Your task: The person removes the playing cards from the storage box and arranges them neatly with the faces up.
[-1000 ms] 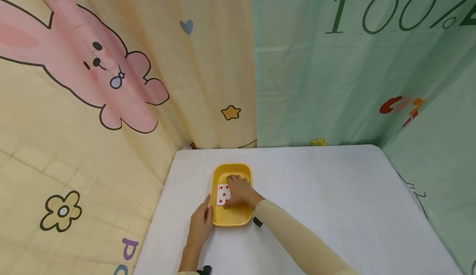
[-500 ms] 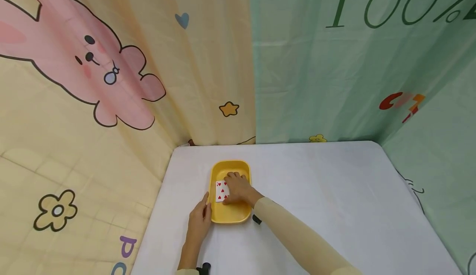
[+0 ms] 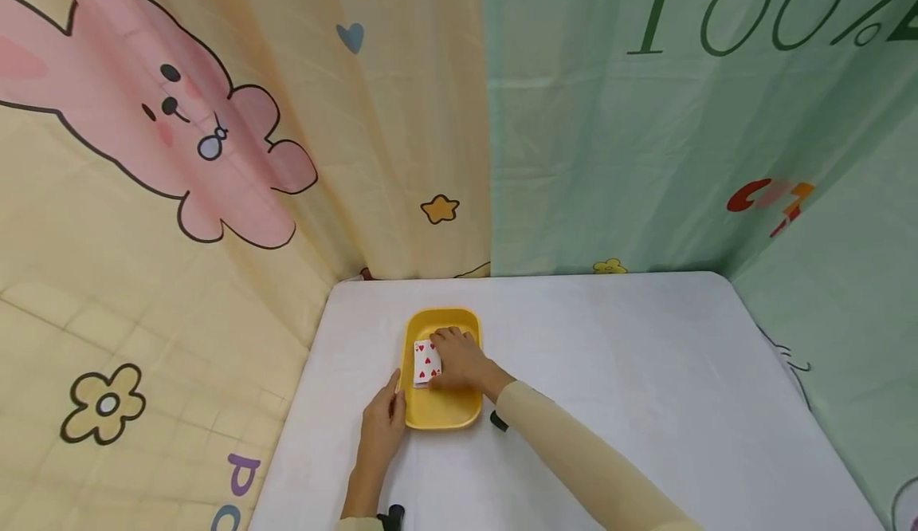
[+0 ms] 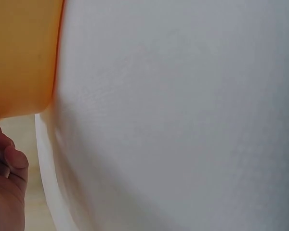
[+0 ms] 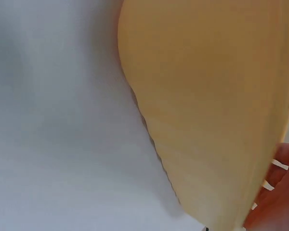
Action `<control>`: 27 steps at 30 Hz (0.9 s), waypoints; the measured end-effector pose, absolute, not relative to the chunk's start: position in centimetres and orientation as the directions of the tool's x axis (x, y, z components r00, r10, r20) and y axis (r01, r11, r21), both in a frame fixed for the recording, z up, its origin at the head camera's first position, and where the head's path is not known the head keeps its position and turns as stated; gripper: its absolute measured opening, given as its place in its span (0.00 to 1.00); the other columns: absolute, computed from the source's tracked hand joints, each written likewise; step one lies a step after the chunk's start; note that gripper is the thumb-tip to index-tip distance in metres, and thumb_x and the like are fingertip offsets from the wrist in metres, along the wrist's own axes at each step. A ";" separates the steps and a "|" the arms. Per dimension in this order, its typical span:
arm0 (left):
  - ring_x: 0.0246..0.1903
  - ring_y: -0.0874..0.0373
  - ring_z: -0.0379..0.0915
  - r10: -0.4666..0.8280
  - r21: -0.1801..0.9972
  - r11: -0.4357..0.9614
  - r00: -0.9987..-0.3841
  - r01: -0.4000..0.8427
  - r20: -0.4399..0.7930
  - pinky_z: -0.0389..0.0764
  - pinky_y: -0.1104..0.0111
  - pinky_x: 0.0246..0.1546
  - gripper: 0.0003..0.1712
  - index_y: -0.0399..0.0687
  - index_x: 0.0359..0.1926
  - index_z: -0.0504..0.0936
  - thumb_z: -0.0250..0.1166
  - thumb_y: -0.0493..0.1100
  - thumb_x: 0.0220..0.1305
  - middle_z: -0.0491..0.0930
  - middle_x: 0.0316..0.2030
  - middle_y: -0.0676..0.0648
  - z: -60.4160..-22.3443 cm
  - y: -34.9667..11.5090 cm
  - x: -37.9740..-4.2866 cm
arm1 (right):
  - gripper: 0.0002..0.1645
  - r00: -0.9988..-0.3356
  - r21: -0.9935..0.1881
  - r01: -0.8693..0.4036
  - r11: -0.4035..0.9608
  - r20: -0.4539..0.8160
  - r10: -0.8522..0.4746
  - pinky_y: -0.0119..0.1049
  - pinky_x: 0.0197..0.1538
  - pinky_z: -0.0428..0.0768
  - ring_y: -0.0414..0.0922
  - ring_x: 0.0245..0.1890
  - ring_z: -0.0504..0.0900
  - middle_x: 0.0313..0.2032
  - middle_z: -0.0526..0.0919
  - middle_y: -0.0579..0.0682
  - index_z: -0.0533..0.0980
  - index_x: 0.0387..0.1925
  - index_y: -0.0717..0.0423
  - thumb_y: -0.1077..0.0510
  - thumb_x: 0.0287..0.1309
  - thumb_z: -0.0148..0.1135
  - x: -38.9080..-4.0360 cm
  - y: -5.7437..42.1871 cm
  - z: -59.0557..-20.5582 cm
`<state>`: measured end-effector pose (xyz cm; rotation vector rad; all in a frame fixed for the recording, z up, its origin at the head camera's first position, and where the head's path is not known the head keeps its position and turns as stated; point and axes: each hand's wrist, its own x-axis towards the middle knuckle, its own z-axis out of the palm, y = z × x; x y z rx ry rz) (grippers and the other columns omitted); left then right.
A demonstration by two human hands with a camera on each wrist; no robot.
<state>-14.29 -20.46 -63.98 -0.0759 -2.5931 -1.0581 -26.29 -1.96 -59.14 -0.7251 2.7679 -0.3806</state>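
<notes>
A yellow tray (image 3: 437, 415) stands on the white table, and in it lies a playing card (image 3: 426, 362) with red hearts, face up. A pale edge below this card suggests more cards underneath. My right hand (image 3: 460, 360) reaches into the tray and grips the card by its far and near edges, covering its right part. In the right wrist view some of its fingers (image 5: 279, 168) show past the tray wall (image 5: 197, 96). My left hand (image 3: 382, 418) touches the tray's left side from outside. Its fingertips (image 4: 17, 161) appear at the left wrist view's edge, close to the tray.
The white table (image 3: 610, 387) extends to the right of the tray. Behind it hang a yellow curtain (image 3: 402, 140) with a pink rabbit and a green curtain (image 3: 610, 132). A black strap piece (image 3: 393, 517) shows at the left wrist.
The head view has shifted slightly. My right hand and the card have moved slightly toward the tray's far end, and a pale edge now shows below the card. The left hand stays at the tray's side.
</notes>
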 end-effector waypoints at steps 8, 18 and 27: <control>0.31 0.61 0.68 -0.113 0.694 0.710 -0.953 0.120 0.280 0.76 0.71 0.34 0.26 0.42 0.71 0.74 0.61 0.37 0.75 0.79 0.32 0.50 -63.8 -20.3 -14.4 | 0.59 -0.872 -0.295 -0.451 0.842 -0.058 -0.487 0.52 0.74 0.68 0.52 0.73 0.66 0.73 0.69 0.51 0.65 0.75 0.53 0.29 0.51 0.74 -26.9 2.7 -56.8; 0.32 0.60 0.69 -0.119 0.704 0.702 -0.957 0.107 0.264 0.76 0.71 0.35 0.27 0.43 0.72 0.73 0.61 0.37 0.75 0.80 0.33 0.48 -63.6 -20.6 -14.0 | 0.57 -0.928 -0.342 -0.310 0.887 -0.094 -0.361 0.57 0.73 0.67 0.56 0.73 0.66 0.72 0.69 0.55 0.66 0.74 0.55 0.37 0.49 0.79 -26.7 11.4 -56.8; 0.34 0.59 0.70 -0.108 0.708 0.699 -0.964 0.102 0.245 0.77 0.70 0.37 0.27 0.44 0.73 0.72 0.60 0.38 0.76 0.83 0.38 0.46 -63.7 -20.2 -14.1 | 0.56 -0.929 -0.338 -0.218 0.915 -0.214 -0.301 0.60 0.73 0.66 0.58 0.73 0.66 0.72 0.69 0.57 0.66 0.75 0.54 0.38 0.49 0.80 -26.1 13.9 -59.3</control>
